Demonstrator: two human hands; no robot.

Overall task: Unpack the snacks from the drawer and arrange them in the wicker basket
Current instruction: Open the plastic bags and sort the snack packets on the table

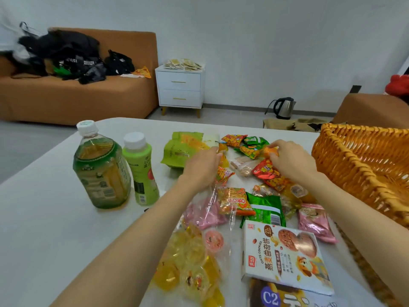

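Observation:
Many snack packets lie spread over the white table (44,218). My left hand (202,166) reaches over the pile and its fingers close on a small orange-yellow packet (223,149) beside a green pouch (177,151). My right hand (290,159) pinches a small orange sweet packet (270,150) above a red snack bag (266,171). The orange wicker basket (363,165) stands at the right, just beyond my right wrist. A white oat cookie box (285,258), a bag of yellow jelly cups (192,267) and pink packets (314,220) lie nearer me.
A large green tea bottle (101,167) and a smaller green bottle (140,169) stand upright at the table's left. Behind are an orange sofa (77,96) with dark clothes, a white two-drawer nightstand (179,89) and a kettle (284,107) on the floor.

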